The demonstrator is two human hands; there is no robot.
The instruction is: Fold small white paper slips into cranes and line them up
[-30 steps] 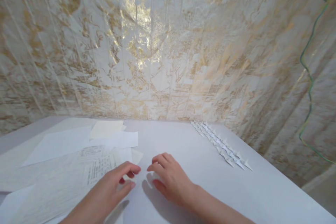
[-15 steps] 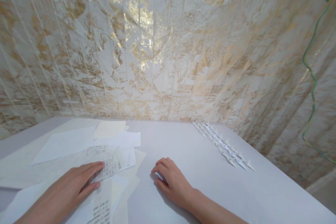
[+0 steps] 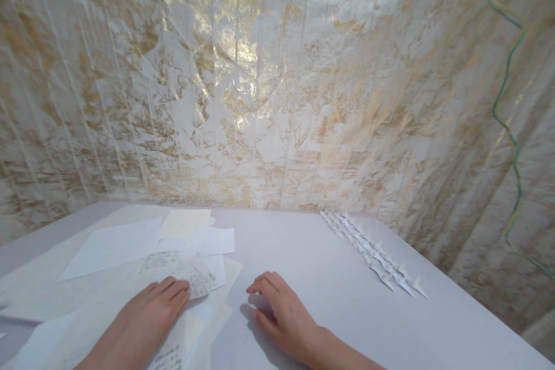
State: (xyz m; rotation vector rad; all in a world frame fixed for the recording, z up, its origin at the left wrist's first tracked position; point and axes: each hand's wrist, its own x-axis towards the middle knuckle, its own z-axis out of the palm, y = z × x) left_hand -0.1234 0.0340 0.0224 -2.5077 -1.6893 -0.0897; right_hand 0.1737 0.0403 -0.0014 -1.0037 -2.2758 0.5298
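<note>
Some writing, illegible, on sheets | left hand touching one, grip unclear | right hand loosely parted

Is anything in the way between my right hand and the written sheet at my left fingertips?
Nothing visible blocks it. Between the right hand and the written sheet by the left hand, only flat papers and tabletop show.

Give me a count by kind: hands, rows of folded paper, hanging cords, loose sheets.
Hands: 2, the left hand and the right hand
Rows of folded paper: 3
Hanging cord: 1
Loose sheets: several, overlapping too much to count
Total, sheets left out: 6
</note>
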